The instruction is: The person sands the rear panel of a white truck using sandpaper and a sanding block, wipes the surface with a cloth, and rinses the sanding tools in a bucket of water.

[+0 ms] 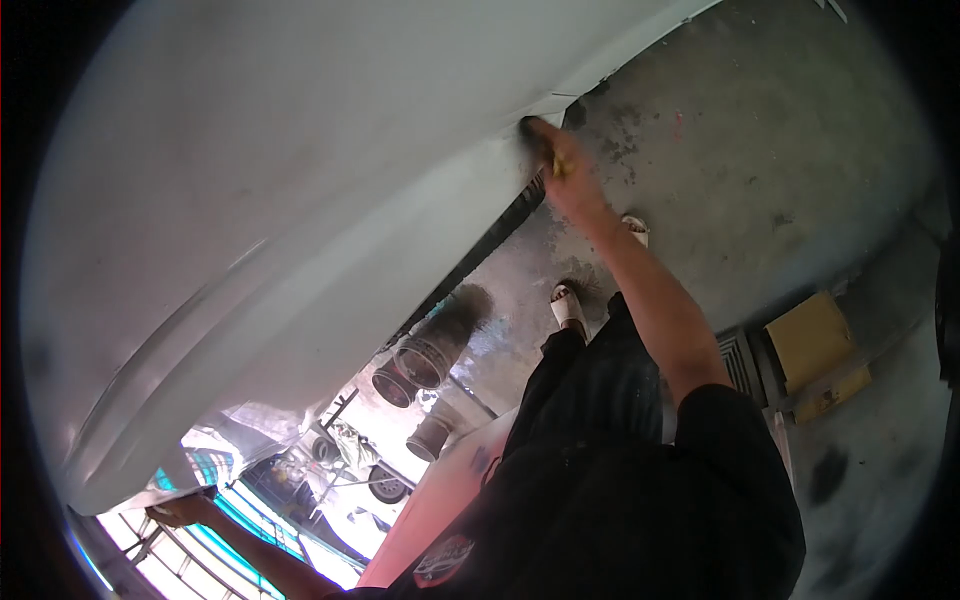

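Note:
A large pale grey-white body panel [330, 170], with a long curved crease, fills the upper left. My right hand [570, 180] is closed on a small dark pad [530, 133] pressed against the panel near its lower edge. Motion blurs this hand, so the pad's exact kind cannot be made out. At the far lower left, my left hand [180, 511] touches the panel's other end, its fingers lying along the edge. Part of this hand is dark and hard to see.
Several buckets [424, 360] stand on the stained concrete floor [760, 150] under the panel. A reddish surface [440, 505] lies beside my body. Flattened cardboard [810, 340] is at the right. A wheel [387, 484] shows in the bright background. My sandalled feet [567, 305] are below.

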{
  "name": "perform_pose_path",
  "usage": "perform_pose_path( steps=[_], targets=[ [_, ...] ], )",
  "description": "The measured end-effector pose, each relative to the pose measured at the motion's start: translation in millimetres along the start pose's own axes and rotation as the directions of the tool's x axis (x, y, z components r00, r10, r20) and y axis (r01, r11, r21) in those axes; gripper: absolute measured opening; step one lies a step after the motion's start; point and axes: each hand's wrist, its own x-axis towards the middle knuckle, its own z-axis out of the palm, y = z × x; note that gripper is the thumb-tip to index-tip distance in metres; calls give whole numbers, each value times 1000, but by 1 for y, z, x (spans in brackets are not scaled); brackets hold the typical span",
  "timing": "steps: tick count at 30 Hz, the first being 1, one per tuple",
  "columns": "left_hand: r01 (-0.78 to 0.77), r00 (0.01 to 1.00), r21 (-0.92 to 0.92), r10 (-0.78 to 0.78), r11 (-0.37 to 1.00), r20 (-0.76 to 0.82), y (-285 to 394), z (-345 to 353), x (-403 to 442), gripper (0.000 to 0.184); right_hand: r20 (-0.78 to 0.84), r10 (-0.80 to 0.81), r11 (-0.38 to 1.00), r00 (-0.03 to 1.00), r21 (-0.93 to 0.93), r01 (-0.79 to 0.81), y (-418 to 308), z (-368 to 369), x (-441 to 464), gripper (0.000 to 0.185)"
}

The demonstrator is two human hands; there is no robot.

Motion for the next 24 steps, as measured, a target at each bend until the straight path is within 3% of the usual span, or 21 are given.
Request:
perform_pose_path(
  steps=[3,6,8,9,11,13,14,17,18,19,20,22,24],
  targets=[
    [-173,985,243,166,955,49,-27,-18,21,46,109,317,948,942,-9,-318,1,-12,15,42],
    [-315,949,440,288,841,128,-51,-18,28,49,49,173,983,984,-64,-169,-49,10,-12,43],
    [-306,952,424,285,853,113,-43,-17,24,47,47,-207,978,977,-30,208,-98,18,-27,45],
    [-303,952,412,288,859,100,-36,-13,23,47,-1,-119,988,993,101,118,-88,23,-29,42],
    [-227,974,333,221,915,57,-3,2,4,45,-55,-53,999,997,5,54,-36,26,-12,43],
    [-325,945,464,305,824,121,-12,-11,10,45,-29,63,997,998,-53,-64,-11,17,-11,44],
    [-434,895,592,402,679,194,-17,-11,15,46,5,119,990,993,-75,-118,-12,6,-1,44],
    [-153,988,201,153,968,16,2,-2,5,39,72,248,968,966,-43,-245,-78,3,-1,45],
    [-68,998,58,68,996,-9,18,5,-5,39,79,18,1000,997,18,-20,-77,31,-16,51],
    [-84,996,64,85,994,-4,15,6,-4,40,24,-116,992,993,45,115,-129,41,-27,55],
    [-105,994,76,104,992,11,10,2,-1,41,77,-285,959,955,31,283,-164,45,-30,57],
    [-106,994,65,105,992,18,7,3,0,42,-24,-371,920,928,127,371,-204,53,-23,55],
    [-68,998,32,68,997,-1,4,3,1,40,5,-453,883,891,138,448,-169,47,-20,51]
  ],
)
